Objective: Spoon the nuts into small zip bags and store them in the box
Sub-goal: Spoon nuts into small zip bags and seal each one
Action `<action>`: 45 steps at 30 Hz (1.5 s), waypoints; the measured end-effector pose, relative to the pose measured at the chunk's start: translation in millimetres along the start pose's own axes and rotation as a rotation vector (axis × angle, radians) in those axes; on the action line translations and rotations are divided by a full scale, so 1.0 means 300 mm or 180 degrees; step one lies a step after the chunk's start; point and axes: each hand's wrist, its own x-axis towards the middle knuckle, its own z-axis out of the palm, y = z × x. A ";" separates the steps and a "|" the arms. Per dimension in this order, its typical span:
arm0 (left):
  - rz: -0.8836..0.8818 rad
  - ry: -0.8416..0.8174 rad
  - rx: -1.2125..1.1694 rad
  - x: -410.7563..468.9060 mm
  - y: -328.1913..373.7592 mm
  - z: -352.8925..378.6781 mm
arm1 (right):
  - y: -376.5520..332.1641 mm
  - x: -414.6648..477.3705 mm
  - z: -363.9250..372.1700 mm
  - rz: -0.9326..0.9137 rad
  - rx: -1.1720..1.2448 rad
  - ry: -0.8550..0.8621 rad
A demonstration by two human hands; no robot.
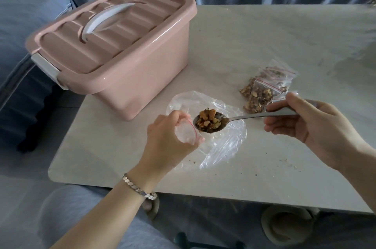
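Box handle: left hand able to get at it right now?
Probably not yet: the left hand grips the open small zip bag. Nothing lies between it and the handle on the shut lid, though.

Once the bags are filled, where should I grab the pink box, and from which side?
Take the white handle on the lid of the pink box, coming from above. It arches over a recess, so fingers should fit under it, and it sits mid-lid, which should keep the box level. The white latch at the left end looks closed; check both.
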 end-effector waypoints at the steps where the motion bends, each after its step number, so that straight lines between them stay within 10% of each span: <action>1: 0.0035 -0.0013 0.0029 0.003 0.000 0.002 | -0.004 0.000 0.006 0.0011 -0.0056 -0.0003; 20: 0.0074 0.0244 -0.0021 0.018 0.024 0.069 | -0.067 -0.076 0.204 -0.1462 -0.2526 -0.0399; 28: 0.0470 0.0871 -0.0183 0.010 -0.030 0.039 | -0.059 -0.085 0.131 -0.1774 -0.1790 -0.0107; 38: -0.0943 0.0278 -0.0614 -0.030 -0.105 0.010 | 0.143 0.004 0.027 -0.1059 -0.1771 0.0291; 45: -0.1399 0.0042 -0.0058 0.022 -0.054 0.107 | 0.215 0.017 0.041 -0.1681 -0.2160 0.0470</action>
